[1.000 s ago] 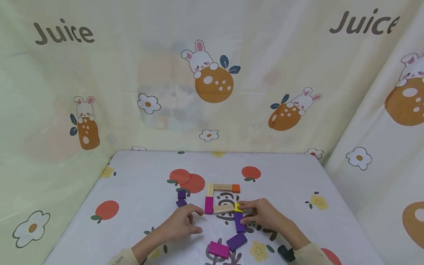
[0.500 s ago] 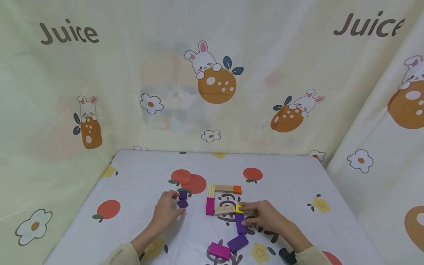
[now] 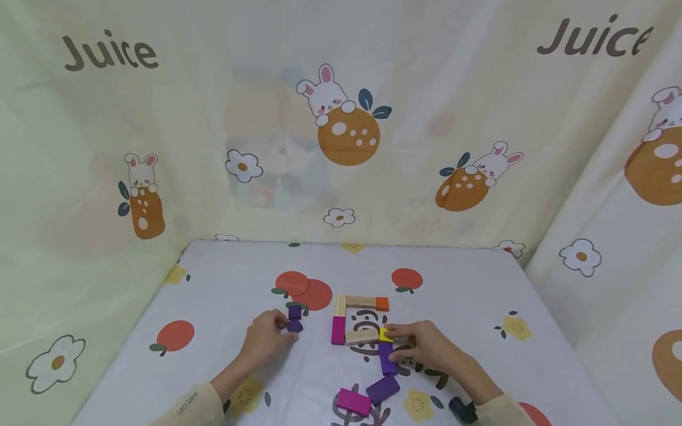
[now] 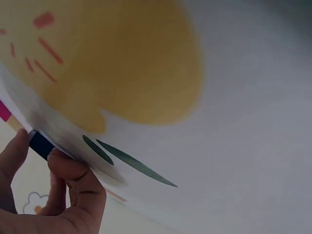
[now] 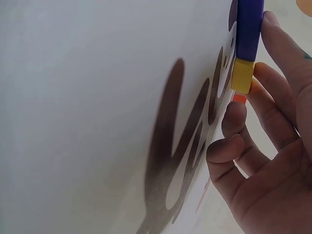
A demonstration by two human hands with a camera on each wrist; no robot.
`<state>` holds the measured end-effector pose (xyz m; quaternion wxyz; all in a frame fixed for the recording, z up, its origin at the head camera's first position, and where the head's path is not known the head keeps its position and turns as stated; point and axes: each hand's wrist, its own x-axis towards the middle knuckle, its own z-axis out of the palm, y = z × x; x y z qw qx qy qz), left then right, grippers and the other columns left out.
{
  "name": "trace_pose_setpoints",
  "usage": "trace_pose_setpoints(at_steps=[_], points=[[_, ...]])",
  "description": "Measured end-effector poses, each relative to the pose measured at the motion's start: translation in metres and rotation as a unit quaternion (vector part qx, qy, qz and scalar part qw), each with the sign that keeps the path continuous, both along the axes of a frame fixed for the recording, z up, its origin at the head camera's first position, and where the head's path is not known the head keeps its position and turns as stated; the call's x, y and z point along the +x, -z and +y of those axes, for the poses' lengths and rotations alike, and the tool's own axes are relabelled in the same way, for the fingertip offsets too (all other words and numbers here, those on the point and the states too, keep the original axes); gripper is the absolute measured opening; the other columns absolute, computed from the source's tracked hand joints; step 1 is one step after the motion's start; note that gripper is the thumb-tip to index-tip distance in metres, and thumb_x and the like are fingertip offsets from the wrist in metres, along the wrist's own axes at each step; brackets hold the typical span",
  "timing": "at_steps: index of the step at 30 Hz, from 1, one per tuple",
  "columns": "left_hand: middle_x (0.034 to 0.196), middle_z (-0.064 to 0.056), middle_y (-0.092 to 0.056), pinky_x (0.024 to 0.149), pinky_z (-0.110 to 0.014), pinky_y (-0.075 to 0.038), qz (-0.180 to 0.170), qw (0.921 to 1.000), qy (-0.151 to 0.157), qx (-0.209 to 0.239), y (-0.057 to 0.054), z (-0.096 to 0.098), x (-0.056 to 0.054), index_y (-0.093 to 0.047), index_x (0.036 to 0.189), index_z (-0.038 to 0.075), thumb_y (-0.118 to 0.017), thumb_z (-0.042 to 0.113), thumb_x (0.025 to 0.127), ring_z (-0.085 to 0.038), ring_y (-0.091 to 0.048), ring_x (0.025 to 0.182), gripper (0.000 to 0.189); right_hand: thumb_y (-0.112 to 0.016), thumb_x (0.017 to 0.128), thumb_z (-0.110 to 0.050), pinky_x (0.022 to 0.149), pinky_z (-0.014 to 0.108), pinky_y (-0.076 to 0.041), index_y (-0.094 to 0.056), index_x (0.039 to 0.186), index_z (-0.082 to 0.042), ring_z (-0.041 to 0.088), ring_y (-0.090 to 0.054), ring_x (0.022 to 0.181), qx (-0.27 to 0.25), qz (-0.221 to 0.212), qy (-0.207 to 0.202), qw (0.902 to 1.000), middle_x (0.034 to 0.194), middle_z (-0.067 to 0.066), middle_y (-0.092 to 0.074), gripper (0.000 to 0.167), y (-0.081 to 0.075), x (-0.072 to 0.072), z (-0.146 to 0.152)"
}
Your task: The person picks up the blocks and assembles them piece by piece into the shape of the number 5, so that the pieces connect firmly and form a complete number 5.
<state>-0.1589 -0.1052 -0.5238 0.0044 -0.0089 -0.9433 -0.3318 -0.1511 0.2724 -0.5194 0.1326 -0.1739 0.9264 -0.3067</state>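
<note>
My left hand [image 3: 265,338] pinches a small purple block [image 3: 295,326] between thumb and fingertips; the left wrist view shows this block [image 4: 42,144] looking dark blue. Just behind it lies another small purple block [image 3: 295,312]. My right hand [image 3: 433,349] touches the arranged row: a fingertip is at the yellow block [image 3: 386,335] and the thumb rests against the side of the long purple block [image 3: 388,358]. In the right wrist view the yellow block [image 5: 242,76] stands end to end with the purple block [image 5: 249,29].
Plain wooden blocks [image 3: 362,338], a magenta block [image 3: 338,330] and an orange block [image 3: 382,304] continue the arrangement. Nearer lie a second purple block [image 3: 382,390] and a magenta block [image 3: 353,402]. A dark green object [image 3: 462,410] is beside the right sleeve.
My left hand has moved left and back from near the magenta block to the small purple blocks, and its fingers have closed on the nearer one. The right hand stays in place.
</note>
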Motion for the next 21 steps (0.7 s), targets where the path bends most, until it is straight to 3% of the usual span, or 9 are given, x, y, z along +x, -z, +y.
trace_pose_setpoints(at_steps=[14, 21], points=[[0.095, -0.007, -0.073, 0.080, -0.036, -0.057, -0.010, 0.9999, -0.010, 0.000, -0.004, 0.003, 0.003, -0.076, 0.106, 0.002, -0.089, 0.021, 0.085, -0.017, -0.062, 0.085, 0.031, -0.089, 0.083, -0.040, 0.057, 0.019, -0.036, -0.077, 0.130, -0.026, 0.005, -0.045, 0.064, 0.000, -0.002, 0.008, 1.0000, 0.144, -0.003, -0.070, 0.051, 0.000, 0.000, -0.001], [0.101, -0.007, -0.075, 0.068, -0.026, -0.053, -0.029, 0.9981, 0.043, 0.035, -0.013, 0.004, 0.011, -0.075, 0.112, 0.000, -0.086, 0.012, 0.087, -0.013, -0.061, 0.080, 0.029, -0.089, 0.083, -0.040, 0.057, 0.019, -0.036, -0.077, 0.130, -0.026, 0.004, -0.045, 0.064, -0.001, -0.006, 0.006, 1.0000, 0.145, -0.003, -0.070, 0.050, 0.000, -0.001, 0.000]])
